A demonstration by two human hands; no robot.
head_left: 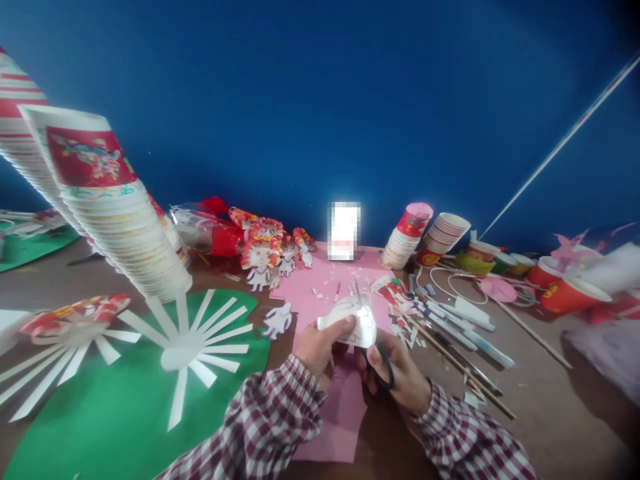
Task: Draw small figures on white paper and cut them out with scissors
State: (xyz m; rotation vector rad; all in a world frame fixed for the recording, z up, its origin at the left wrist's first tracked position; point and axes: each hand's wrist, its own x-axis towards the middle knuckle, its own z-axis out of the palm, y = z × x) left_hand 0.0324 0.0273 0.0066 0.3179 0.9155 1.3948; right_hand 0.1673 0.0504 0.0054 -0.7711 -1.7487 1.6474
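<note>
My left hand (320, 347) pinches a piece of white paper (340, 323) with drawn lines on it, thumb on top. Black-handled scissors (385, 370) are in my right hand (403, 377), with fingers wrapped round the handles. Their blades (359, 300) point away from me and meet the paper's right part, where bright glare hides detail. Both hands are close together above the pink paper (337, 420). Left of them, a white cut-out figure (277, 321) lies near the pink sheet's edge. Small white and red scraps (325, 290) are scattered beyond the hands.
Tall stacks of paper cups (115, 220) lean at the left, beside a green sheet (125, 413) with a cup cut into strips (185, 350). Decorated paper figures (263, 253) stand behind. Pens (450, 323), a wooden stick (465, 370) and more cups (570, 293) are at the right.
</note>
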